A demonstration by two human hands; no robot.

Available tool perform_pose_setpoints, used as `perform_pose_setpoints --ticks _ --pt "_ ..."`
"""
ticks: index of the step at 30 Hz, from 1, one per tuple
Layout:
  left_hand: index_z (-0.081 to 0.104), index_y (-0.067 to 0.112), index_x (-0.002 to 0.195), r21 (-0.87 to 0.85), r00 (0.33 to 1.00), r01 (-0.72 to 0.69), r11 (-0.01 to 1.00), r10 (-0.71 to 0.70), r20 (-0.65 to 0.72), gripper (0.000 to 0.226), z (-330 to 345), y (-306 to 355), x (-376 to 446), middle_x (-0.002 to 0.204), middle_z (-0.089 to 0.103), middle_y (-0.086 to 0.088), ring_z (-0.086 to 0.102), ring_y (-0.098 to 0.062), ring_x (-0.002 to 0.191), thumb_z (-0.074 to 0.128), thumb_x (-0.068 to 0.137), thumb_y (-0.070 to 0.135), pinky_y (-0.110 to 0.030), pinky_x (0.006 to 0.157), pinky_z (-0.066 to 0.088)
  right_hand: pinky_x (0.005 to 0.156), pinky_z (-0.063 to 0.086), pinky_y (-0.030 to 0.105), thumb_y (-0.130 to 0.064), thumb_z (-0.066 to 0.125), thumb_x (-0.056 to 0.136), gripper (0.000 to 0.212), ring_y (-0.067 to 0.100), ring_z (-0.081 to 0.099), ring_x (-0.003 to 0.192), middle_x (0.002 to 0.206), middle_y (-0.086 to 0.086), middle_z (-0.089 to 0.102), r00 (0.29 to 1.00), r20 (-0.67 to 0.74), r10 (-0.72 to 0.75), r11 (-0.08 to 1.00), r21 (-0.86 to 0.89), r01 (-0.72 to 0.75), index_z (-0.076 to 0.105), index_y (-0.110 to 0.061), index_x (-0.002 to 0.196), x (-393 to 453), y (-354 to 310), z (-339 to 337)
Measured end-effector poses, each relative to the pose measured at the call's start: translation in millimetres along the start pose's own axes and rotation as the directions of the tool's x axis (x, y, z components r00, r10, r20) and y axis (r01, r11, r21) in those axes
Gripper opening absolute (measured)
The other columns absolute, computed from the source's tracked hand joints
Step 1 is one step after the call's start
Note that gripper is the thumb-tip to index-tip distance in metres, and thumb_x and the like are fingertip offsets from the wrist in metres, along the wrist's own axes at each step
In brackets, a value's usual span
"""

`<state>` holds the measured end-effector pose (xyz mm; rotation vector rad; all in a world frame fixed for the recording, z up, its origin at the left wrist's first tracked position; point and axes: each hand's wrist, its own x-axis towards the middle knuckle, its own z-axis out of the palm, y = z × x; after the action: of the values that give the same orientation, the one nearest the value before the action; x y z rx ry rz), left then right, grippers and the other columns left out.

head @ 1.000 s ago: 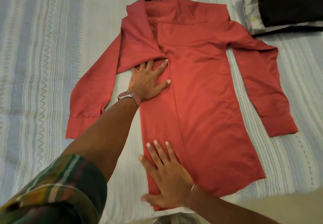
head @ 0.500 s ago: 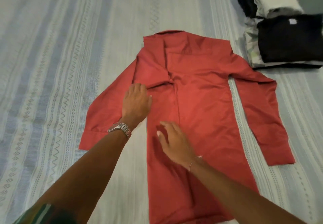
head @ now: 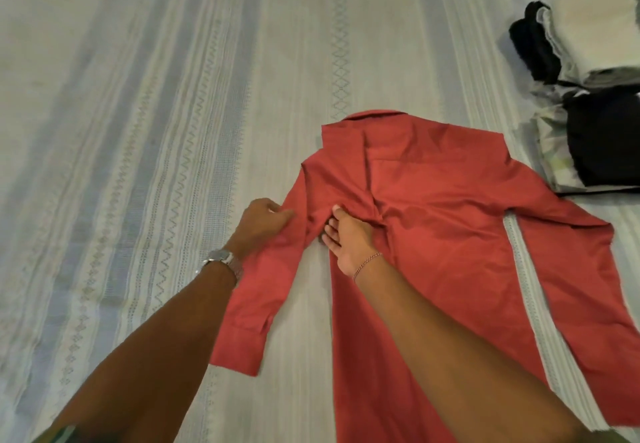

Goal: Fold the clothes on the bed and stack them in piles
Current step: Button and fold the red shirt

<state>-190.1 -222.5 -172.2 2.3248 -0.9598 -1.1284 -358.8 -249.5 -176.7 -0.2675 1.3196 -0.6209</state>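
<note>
Striped bedspread (head: 173, 131) spread flat, red long-sleeved shirt (head: 450, 252) laid out toward its right side, left hand (head: 261, 223) closed on the sleeve top, right hand (head: 349, 238) pinched on armpit fabric, folded clothes pile (head: 588, 96) stacked at the far right edge.

Both arms reach forward, bare from the elbow down. The left hand (head: 261, 219) lies palm down with its fingers curled and pointing right — a silver watch (head: 221, 259) sits on that wrist. The right hand (head: 349, 238) is just beside it, turned on its side, thumb up. Its fingers (head: 330, 229) bend and point left, toward the other hand. A thin chain (head: 367, 262) goes around the right wrist. The two hands are close but not touching.
</note>
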Motion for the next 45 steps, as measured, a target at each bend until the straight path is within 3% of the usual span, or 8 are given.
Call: perform_pose_setpoints --ticks 5,12,17,21,25,30,36,45 --pt "0.067 0.006 0.119 -0.517 0.782 0.199 0.833 0.182 0.596 0.042 -4.8 42.3 -6.4 0.108 0.061 -0.018 0.057 -0.021 0.086 0.063 0.077 0.001 -0.035 0.081 0.049 0.064 0.054 0.032 -0.022 0.053 0.103 0.016 0.016 0.063 0.071 0.084 0.001 0.066 0.999 0.001 0.042 0.997 0.067 -0.041 0.064 -0.02 0.092 -2.3 -22.4 -18.4" --pt "0.044 0.012 0.137 -0.622 0.481 0.359 0.695 0.434 0.762 0.038 71.3 137.2 -55.1 0.107 0.073 -0.018 0.073 -0.027 0.094 0.043 0.102 -0.003 -0.035 0.091 0.06 0.052 0.058 0.028 -0.03 0.067 0.079 0.027 0.021 0.073 0.06 0.079 0.016 0.074 0.994 0.096 -0.055 0.976 0.216 0.033 0.08 -0.005 0.077 -6.0 -74.2 -111.6" --pt "0.065 -0.001 0.118 -0.262 0.923 -0.329 0.907 0.367 0.111 0.027 110.7 133.1 -29.0 0.114 0.07 -0.022 0.063 -0.018 0.088 0.053 0.095 0.005 -0.034 0.089 0.055 0.089 0.056 0.037 -0.087 0.052 0.077 0.07 0.016 0.07 0.102 0.117 -0.006 0.073 0.955 -0.22 -0.198 0.98 -0.071 0.187 0.072 -0.032 0.115 7.4 -84.3 -173.5" --pt "0.054 -0.008 0.119 0.177 0.88 -0.296 0.939 0.34 -0.331 0.029 108.8 117.6 9.7 0.118 0.055 -0.029 0.051 -0.043 0.108 0.055 0.097 0.01 -0.048 0.096 0.039 0.069 0.048 0.029 -0.057 0.073 0.085 0.041 0.024 0.068 0.088 0.078 -0.004 0.069 0.846 -0.211 -0.49 0.748 -0.599 0.284 0.07 -0.017 0.076 -4.7 -97.7 -190.3" --pt "0.045 -0.008 0.132 0.023 0.943 -0.121 0.992 0.122 -0.309 0.048 93.4 118.0 41.9 0.128 0.054 -0.024 0.053 -0.041 0.117 0.055 0.103 0.029 -0.045 0.098 0.042 0.071 0.039 0.035 -0.022 0.062 0.09 0.008 0.03 0.06 0.087 0.08 -0.001 0.06 0.719 -0.354 -0.598 0.652 -0.737 0.179 0.063 -0.014 0.091 10.0 -107.0 -195.5" --pt "0.049 0.014 0.073 -0.223 0.971 -0.139 0.965 0.088 -0.223 0.041 83.1 119.1 89.6 0.067 0.049 0.003 0.05 -0.019 0.065 0.056 0.101 0.042 -0.027 0.052 0.033 0.084 0.046 0.041 -0.011 0.056 0.089 0.02 0.038 0.063 0.104 0.108 0.014 0.07 0.64 -0.367 -0.675 0.612 -0.764 0.207 0.064 -0.014 0.107 31.4 -122.1 -193.3" --pt "0.054 0.015 0.079 -0.197 0.936 -0.282 0.939 0.225 -0.27 0.029 76.3 140.0 120.2 0.074 0.053 0.004 0.047 -0.01 0.066 0.05 0.105 0.025 -0.028 0.059 0.035 0.078 0.039 0.047 -0.003 0.058 0.082 0.033 0.039 0.055 0.102 0.114 0.012 0.064 0.284 -0.119 -0.951 0.175 -0.968 0.18 0.058 -0.015 0.113 48.0 -120.9 -178.2" --pt "0.049 0.006 0.115 0.087 0.869 -0.262 0.961 0.275 -0.411 0.039 91.1 132.9 130.4 0.101 0.062 -0.008 0.056 -0.023 0.085 0.05 0.104 0.043 -0.037 0.068 0.041 0.092 0.042 0.049 -0.04 0.067 0.09 0.038 0.035 0.055 0.11 0.119 0.012 0.063 0.296 0.164 -0.941 -0.073 -0.952 0.296 0.062 -0.011 0.114 59.9 -99.4 -176.9"
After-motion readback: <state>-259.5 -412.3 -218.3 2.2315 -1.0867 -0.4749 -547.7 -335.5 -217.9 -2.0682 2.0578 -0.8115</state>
